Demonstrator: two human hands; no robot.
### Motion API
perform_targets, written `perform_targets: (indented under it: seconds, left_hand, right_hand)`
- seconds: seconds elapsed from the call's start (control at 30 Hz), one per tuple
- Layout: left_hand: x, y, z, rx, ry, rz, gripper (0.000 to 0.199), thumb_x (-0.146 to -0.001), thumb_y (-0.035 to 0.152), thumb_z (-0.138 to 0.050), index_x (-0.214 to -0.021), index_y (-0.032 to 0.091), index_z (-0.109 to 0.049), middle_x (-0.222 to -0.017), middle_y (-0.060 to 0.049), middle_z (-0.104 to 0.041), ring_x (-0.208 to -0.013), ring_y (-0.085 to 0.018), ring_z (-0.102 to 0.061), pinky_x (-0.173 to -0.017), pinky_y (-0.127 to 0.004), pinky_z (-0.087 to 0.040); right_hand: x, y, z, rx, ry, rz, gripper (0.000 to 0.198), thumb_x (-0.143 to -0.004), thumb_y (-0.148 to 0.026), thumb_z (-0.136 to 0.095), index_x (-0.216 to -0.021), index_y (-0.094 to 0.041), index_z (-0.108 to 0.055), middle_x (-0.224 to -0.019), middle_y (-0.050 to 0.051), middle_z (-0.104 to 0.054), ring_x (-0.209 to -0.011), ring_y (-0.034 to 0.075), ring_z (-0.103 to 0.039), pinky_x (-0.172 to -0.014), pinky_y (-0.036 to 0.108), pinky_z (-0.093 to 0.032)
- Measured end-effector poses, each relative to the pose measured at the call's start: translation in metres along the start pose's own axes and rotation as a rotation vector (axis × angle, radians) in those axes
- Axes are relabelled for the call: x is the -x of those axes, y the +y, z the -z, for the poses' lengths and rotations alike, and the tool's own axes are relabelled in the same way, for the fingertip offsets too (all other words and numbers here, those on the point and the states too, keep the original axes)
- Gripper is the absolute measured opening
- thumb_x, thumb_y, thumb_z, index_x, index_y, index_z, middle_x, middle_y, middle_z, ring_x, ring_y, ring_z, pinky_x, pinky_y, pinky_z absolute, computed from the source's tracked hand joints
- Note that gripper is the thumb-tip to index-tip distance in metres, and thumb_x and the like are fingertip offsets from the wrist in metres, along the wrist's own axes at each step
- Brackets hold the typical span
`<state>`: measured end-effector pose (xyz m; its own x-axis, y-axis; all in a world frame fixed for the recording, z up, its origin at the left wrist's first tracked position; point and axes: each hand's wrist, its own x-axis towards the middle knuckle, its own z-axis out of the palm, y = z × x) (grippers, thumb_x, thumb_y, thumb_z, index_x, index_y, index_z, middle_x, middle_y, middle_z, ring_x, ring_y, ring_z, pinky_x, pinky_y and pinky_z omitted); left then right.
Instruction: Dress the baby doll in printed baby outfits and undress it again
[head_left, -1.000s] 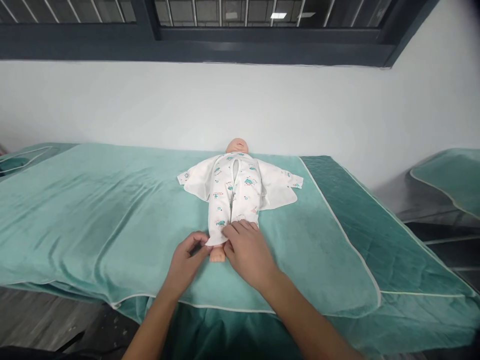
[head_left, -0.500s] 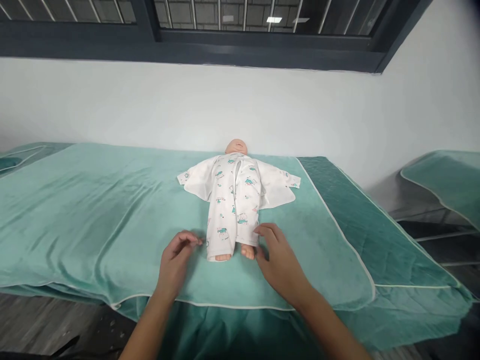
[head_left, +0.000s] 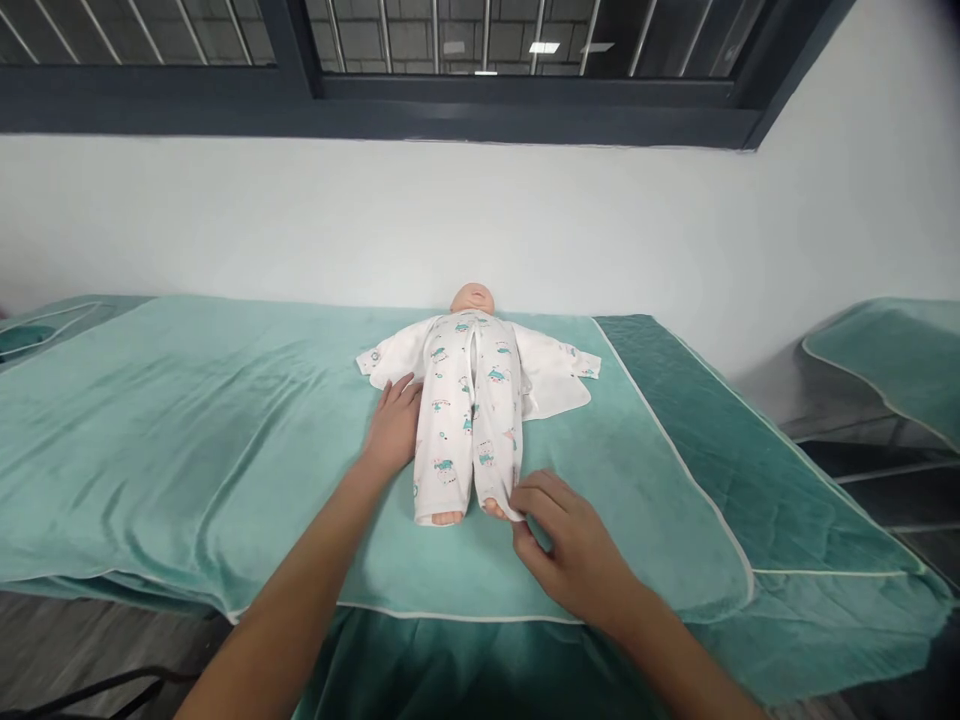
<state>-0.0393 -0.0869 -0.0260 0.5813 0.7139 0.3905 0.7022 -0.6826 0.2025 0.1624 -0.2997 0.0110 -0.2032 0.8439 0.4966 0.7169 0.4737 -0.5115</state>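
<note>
A baby doll lies on its back on a light green blanket, its head toward the wall. It wears a white printed garment with trouser-like legs, and white sleeves spread to both sides. My left hand lies with fingers extended against the garment's left side, below the left sleeve. Beside the right cuff, my right hand pinches the garment's hem between thumb and fingers. The toes show at both cuffs, the right foot now mostly covered.
The blanket covers a bed with a dark green quilted cover, its front edge hanging down. A white wall and a dark-framed barred window stand behind. At the right is another green-covered surface.
My left hand has moved up and away from the left cuff to the garment's side. My right hand has drawn the right trouser hem down over the foot.
</note>
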Motion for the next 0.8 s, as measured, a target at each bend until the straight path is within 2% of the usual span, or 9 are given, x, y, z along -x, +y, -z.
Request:
perform_targets:
  seconds: [0.07, 0.13, 0.2, 0.27, 0.33, 0.47, 0.57, 0.7, 0.8]
  left_hand:
    - [-0.010, -0.002, -0.001, 0.054, -0.049, -0.073, 0.047, -0.087, 0.029, -0.053, -0.133, 0.019, -0.057, -0.141, -0.013, -0.055, -0.141, -0.031, -0.037, -0.120, -0.049, -0.021]
    - [-0.017, -0.001, -0.001, 0.159, -0.083, -0.084, 0.051, -0.086, 0.035, -0.056, -0.135, 0.021, -0.055, -0.143, -0.012, -0.053, -0.136, -0.031, -0.043, -0.117, -0.045, -0.029]
    - [-0.023, 0.001, 0.000, 0.271, -0.110, -0.033, 0.059, -0.083, 0.040, -0.060, -0.139, 0.023, -0.052, -0.145, -0.011, -0.051, -0.133, -0.031, -0.047, -0.112, -0.043, -0.037]
    - [-0.027, 0.002, 0.001, 0.357, -0.146, 0.022, 0.064, -0.082, 0.045, -0.062, -0.141, 0.024, -0.049, -0.146, -0.010, -0.051, -0.130, -0.032, -0.050, -0.107, -0.044, -0.043]
    - [-0.031, 0.003, 0.002, 0.392, -0.186, 0.024, 0.065, -0.080, 0.047, -0.063, -0.139, 0.023, -0.051, -0.146, -0.009, -0.051, -0.130, -0.034, -0.051, -0.105, -0.046, -0.044]
    - [-0.040, 0.005, 0.004, 0.365, -0.223, -0.066, 0.056, -0.080, 0.040, -0.066, -0.132, 0.023, -0.058, -0.142, -0.008, -0.055, -0.132, -0.033, -0.047, -0.113, -0.046, -0.037]
    - [-0.046, 0.007, 0.005, 0.366, -0.228, -0.093, 0.051, -0.079, 0.036, -0.067, -0.128, 0.024, -0.061, -0.137, -0.006, -0.060, -0.132, -0.033, -0.048, -0.115, -0.044, -0.034]
    - [-0.047, 0.010, 0.007, 0.385, -0.190, -0.033, 0.053, -0.075, 0.032, -0.070, -0.127, 0.023, -0.063, -0.137, -0.007, -0.060, -0.133, -0.035, -0.047, -0.115, -0.046, -0.034]
    - [-0.044, 0.010, 0.008, 0.402, -0.184, 0.023, 0.051, -0.077, 0.036, -0.066, -0.126, 0.021, -0.063, -0.138, -0.010, -0.059, -0.129, -0.036, -0.050, -0.110, -0.050, -0.039]
  right_hand:
    - [0.000, 0.002, 0.008, -0.037, -0.061, 0.004, 0.012, -0.089, -0.012, -0.049, -0.094, -0.021, -0.053, -0.089, 0.004, -0.060, -0.086, 0.019, -0.055, -0.073, 0.033, -0.045]
    - [-0.004, 0.015, 0.012, -0.126, -0.092, -0.030, 0.008, -0.094, -0.018, -0.048, -0.095, -0.022, -0.055, -0.091, 0.004, -0.061, -0.087, 0.018, -0.057, -0.076, 0.032, -0.048]
    - [-0.013, 0.038, 0.009, -0.139, -0.025, -0.095, 0.012, -0.096, -0.021, -0.045, -0.095, -0.022, -0.057, -0.093, 0.005, -0.062, -0.088, 0.019, -0.059, -0.078, 0.033, -0.050]
    - [-0.025, 0.067, 0.001, 0.005, 0.104, -0.135, 0.017, -0.095, -0.020, -0.044, -0.102, -0.022, -0.059, -0.102, 0.008, -0.063, -0.099, 0.022, -0.058, -0.086, 0.040, -0.050]
    - [-0.038, 0.093, -0.010, 0.164, 0.139, -0.114, 0.029, -0.091, -0.015, -0.044, -0.115, -0.020, -0.060, -0.117, 0.011, -0.061, -0.116, 0.027, -0.052, -0.099, 0.049, -0.046]
    - [-0.062, 0.123, -0.028, 0.281, -0.010, -0.012, 0.036, -0.087, -0.010, -0.048, -0.118, -0.017, -0.064, -0.123, 0.013, -0.061, -0.124, 0.027, -0.047, -0.109, 0.049, -0.039]
    - [-0.075, 0.127, -0.032, 0.318, -0.084, 0.018, 0.026, -0.087, -0.014, -0.054, -0.107, -0.018, -0.070, -0.114, 0.012, -0.064, -0.117, 0.026, -0.050, -0.105, 0.044, -0.041]
    - [-0.086, 0.124, -0.035, 0.399, -0.083, -0.045, 0.021, -0.089, -0.015, -0.050, -0.092, -0.016, -0.071, -0.097, 0.013, -0.065, -0.100, 0.027, -0.055, -0.092, 0.041, -0.046]
    - [-0.088, 0.120, -0.036, 0.377, -0.079, -0.087, 0.020, -0.089, -0.014, -0.049, -0.089, -0.016, -0.070, -0.094, 0.014, -0.066, -0.094, 0.027, -0.058, -0.086, 0.041, -0.048]
